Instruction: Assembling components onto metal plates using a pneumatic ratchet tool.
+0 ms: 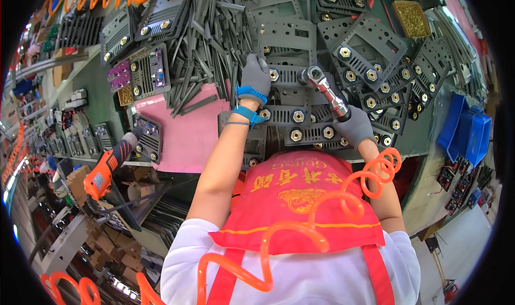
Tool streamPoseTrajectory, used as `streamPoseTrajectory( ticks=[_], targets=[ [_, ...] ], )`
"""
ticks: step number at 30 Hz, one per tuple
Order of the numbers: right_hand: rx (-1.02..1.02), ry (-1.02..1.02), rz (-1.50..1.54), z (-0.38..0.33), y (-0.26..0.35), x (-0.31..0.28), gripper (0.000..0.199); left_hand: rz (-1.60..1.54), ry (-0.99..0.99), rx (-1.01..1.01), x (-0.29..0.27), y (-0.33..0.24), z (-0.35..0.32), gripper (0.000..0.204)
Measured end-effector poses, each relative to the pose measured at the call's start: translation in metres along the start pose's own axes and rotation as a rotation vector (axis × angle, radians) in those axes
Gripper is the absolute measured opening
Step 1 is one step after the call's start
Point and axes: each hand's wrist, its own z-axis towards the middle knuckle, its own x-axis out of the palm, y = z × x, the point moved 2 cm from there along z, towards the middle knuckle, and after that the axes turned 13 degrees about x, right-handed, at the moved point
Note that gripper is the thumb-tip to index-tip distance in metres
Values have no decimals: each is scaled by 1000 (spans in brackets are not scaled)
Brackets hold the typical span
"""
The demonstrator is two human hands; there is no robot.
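Observation:
In my right hand (355,127), gloved in grey, is a chrome air ratchet wrench (331,97) with a dark grip. Its round head sits over the right end of a dark slotted panel (292,79), hiding what lies beneath it. My left hand (256,77), also gloved, has its fingers bent together at the left edge of that panel, beside a brass-coloured hex nut (274,75). Blue bands (251,113) circle my left wrist. More slotted panels with nuts (298,116) lie stacked just below, toward my red apron (300,192).
Loose dark strips (201,42) pile up at the far left. Overlapping panels (370,50) and a box of small brass parts (412,20) lie right. An orange power tool (110,168) is at the left, blue bins (466,131) at the right. An orange coiled hose (370,173) crosses my right arm.

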Motion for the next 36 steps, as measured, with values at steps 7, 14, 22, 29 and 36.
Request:
streamPoseTrajectory(
  ticks=[7,14,22,29,36],
  targets=[
    [-41,106,53,-24,11,-17,36,-19,124,-97,-11,4,-4,25],
    [-180,159,129,-37,44,0,36,-367,191,-155,-17,12,-12,42],
    [-173,236,77,-36,39,6,32,-352,12,-229,-4,17,-34,47],
    [-227,194,25,-54,31,3,33,-322,-82,-195,-14,-9,-44,44],
    [-193,115,71,-86,24,11,34,-129,-283,-156,-40,-61,-68,44]
  ],
)
